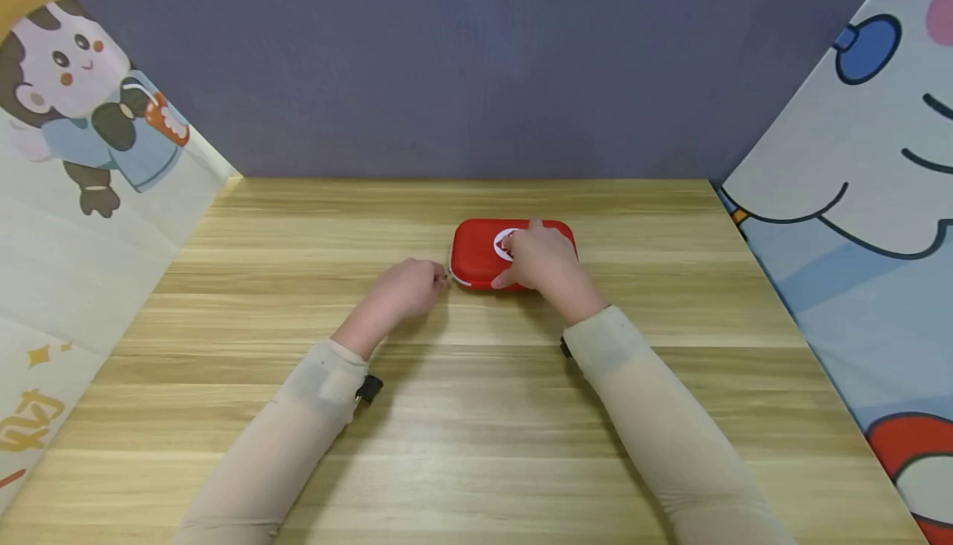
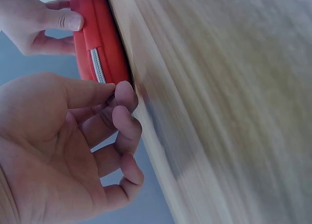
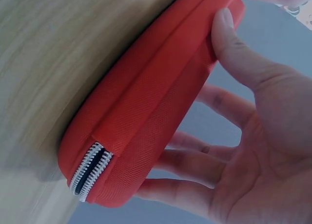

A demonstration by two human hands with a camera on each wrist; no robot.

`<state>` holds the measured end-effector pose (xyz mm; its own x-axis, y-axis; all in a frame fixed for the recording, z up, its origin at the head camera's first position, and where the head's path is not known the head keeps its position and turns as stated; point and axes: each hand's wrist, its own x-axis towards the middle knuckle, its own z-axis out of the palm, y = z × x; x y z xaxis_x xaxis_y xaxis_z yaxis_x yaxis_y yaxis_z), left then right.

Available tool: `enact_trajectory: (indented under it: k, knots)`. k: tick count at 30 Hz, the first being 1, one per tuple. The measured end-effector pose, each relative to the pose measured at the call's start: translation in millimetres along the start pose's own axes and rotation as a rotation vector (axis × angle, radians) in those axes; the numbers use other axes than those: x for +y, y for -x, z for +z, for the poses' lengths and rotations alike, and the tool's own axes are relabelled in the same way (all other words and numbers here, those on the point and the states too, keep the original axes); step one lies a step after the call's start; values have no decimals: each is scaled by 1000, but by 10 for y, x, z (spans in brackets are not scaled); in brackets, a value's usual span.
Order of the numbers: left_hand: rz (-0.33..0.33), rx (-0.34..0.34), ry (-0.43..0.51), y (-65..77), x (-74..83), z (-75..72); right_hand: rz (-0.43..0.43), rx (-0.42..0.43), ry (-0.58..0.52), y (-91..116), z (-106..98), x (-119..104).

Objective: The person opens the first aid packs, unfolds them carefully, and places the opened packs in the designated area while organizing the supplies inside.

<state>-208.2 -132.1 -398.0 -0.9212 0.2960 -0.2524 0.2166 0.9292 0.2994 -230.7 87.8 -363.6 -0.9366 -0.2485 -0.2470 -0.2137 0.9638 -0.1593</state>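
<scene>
Our left hand (image 2: 66, 143) pinches the zip pull (image 2: 111, 95).
We see the red case (image 2: 102, 31) at eleven o'clock, held by our right hand (image 2: 30, 23) at ten.

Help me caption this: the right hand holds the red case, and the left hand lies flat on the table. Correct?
No: the left hand isn't flat on the table; the left wrist view shows it pinching at the zipper. The right hand does hold the red case.

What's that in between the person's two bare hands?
In the head view, the left part of the red, rounded fabric zip case lies between the left hand and right hand.
</scene>
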Motion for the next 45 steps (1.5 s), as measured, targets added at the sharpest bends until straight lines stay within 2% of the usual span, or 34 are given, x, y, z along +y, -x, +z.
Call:
enact_trajectory:
  k: [8,16,24,27,30,34,36,39,42,45]
  knots:
    - [-12,-3,4,25,20,-26,8,0,-11,-37,-20,-15]
    - [37,-51,27,37,134,-38,52,7,-21,-73,-53,-24]
    - [98,-28,-107,17,324,30,31,10,-14,-75,-50,24]
    - [91,-33,-84,3,340,37,32,-3,-50,-66,-32,50]
    - [91,-64,-66,15,344,39,39,-30,-105,-41,7,51]
    - [94,-147,-36,41,356,-12,52,-48,-141,24,75,19]
    - [68,-162,-9,42,367,-88,39,-51,-154,50,103,0]
    - [-5,-138,8,24,395,-230,4,-67,-192,61,132,1]
    - [-120,-57,67,-26,415,-320,-27,-89,-216,49,146,65]
    - [-186,35,167,-108,413,-307,-70,-99,-243,29,153,157]
